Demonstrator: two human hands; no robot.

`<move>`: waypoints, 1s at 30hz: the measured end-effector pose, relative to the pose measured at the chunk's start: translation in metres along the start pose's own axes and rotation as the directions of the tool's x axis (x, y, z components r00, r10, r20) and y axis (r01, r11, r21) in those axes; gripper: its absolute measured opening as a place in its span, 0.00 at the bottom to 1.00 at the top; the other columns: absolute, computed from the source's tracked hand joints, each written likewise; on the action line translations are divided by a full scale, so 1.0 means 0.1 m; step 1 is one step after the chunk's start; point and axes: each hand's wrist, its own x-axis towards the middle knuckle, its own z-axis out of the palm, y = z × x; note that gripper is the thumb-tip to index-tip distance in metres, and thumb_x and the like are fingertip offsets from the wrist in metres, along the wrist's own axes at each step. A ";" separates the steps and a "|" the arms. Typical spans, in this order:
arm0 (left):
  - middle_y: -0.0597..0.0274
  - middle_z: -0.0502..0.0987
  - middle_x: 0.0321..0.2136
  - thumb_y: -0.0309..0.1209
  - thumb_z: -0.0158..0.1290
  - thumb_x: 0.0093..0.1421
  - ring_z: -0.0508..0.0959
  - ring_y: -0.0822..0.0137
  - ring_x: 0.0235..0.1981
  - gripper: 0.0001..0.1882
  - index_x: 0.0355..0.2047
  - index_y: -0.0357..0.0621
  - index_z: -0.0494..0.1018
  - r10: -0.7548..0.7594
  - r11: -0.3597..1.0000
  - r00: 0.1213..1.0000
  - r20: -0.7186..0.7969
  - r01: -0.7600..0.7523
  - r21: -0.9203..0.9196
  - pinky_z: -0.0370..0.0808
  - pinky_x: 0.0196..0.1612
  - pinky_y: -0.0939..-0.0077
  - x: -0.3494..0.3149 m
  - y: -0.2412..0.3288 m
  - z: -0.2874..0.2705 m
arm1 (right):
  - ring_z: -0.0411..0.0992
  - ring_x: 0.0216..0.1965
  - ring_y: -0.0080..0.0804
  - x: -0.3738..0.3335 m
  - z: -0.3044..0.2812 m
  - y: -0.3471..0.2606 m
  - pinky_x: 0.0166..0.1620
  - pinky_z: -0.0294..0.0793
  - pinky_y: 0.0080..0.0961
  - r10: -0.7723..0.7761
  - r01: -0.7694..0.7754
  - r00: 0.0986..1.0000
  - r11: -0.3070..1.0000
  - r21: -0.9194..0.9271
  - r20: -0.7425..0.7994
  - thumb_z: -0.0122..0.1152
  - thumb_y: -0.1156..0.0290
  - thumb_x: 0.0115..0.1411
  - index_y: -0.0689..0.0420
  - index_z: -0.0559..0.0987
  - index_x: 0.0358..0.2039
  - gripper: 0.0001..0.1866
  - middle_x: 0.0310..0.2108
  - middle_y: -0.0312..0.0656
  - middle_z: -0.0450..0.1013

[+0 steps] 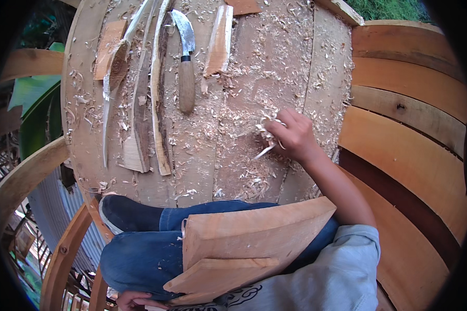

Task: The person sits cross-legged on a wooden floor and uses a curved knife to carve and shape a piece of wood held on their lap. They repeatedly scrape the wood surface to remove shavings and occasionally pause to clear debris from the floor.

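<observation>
My right hand (291, 133) is closed around a bunch of curled wood shavings (267, 126), just above the plank floor. A thin pale sliver sticks out below its fingers. At the lower left edge, my left hand (136, 299) rests beside my thigh with its fingers stretched out, partly cut off by the frame. Across my lap lies a thick, shaped wooden board (254, 233), with a smaller angled wooden piece (220, 272) against its near side. A knife (186, 67) with a curved blade and wooden handle lies on the floor ahead, left of my right hand.
Long rough wood strips (158, 98) lie left of the knife, near a flat orange-brown block (109, 49). Another split piece (219, 41) lies to its right. Shavings litter the plank floor (192, 179). Slatted wooden walls (404, 135) stand at the right; curved rails (28, 173) run along the left.
</observation>
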 end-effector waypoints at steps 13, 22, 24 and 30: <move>0.48 0.80 0.25 0.68 0.58 0.44 0.83 0.56 0.30 0.51 0.50 0.32 0.64 -0.181 0.975 0.971 0.157 0.198 -0.099 0.78 0.38 0.69 0.20 0.47 0.32 | 0.71 0.24 0.36 0.14 -0.34 0.11 0.29 0.68 0.28 0.590 -0.467 0.777 0.774 0.428 -0.220 0.66 0.73 0.53 0.61 0.76 0.26 0.07 0.23 0.44 0.70; 0.45 0.80 0.27 0.63 0.63 0.43 0.83 0.53 0.31 0.50 0.50 0.31 0.63 -0.217 0.952 0.958 0.186 0.250 -0.177 0.82 0.37 0.61 0.20 0.44 0.30 | 0.65 0.24 0.19 1.41 -1.40 0.46 0.27 0.65 0.19 0.335 -0.077 0.402 0.940 0.333 -0.852 0.63 0.72 0.57 0.62 0.73 0.25 0.09 0.23 0.33 0.69; 0.44 0.80 0.28 0.63 0.63 0.44 0.83 0.53 0.32 0.49 0.51 0.31 0.63 -0.251 0.949 0.953 0.168 0.277 -0.153 0.82 0.37 0.61 0.17 0.45 0.28 | 0.64 0.21 0.19 1.83 -1.70 0.40 0.25 0.64 0.20 0.356 0.037 0.288 0.923 0.382 -0.889 0.61 0.69 0.58 0.63 0.73 0.24 0.12 0.21 0.34 0.69; 0.44 0.80 0.25 0.63 0.61 0.48 0.83 0.56 0.28 0.47 0.49 0.30 0.64 -0.254 0.958 0.952 0.169 0.272 -0.094 0.81 0.34 0.67 0.34 0.50 0.33 | 0.76 0.43 0.51 2.91 -2.25 2.26 0.44 0.76 0.47 0.448 -0.735 0.427 0.678 -0.013 -0.786 0.61 0.46 0.56 0.60 0.74 0.51 0.32 0.46 0.61 0.74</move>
